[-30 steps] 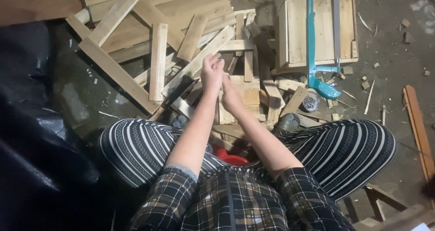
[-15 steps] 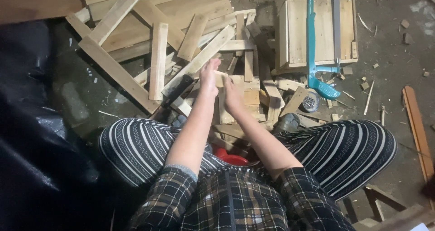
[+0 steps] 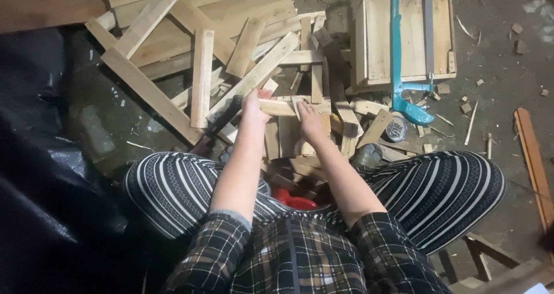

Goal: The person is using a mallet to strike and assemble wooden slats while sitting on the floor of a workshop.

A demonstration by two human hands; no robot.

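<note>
Head view, person seated cross-legged on floor, striped trousers, plaid sleeves.

Left hand: fingers curled around the left end of a short slat, thumb on the near side. Grip closed on the wood.

Right hand: fingers lie together over the slat's middle and wrap its far edge; closed on it too. How hard they press, I cannot tell.

Slat: held roughly level between both hands, over a small frame of upright boards that sits just below the fingers. Whether slat and frame touch cannot be told.

Beyond the fingertips: loose pile of planks, lying crossed. To the right of the right fingers, well apart: a wooden box with a teal-handled saw laid across it. Nearer, just right of the fingers, a small round tin of nails. Below the wrists, between the knees: a red object, partly hidden.
</note>
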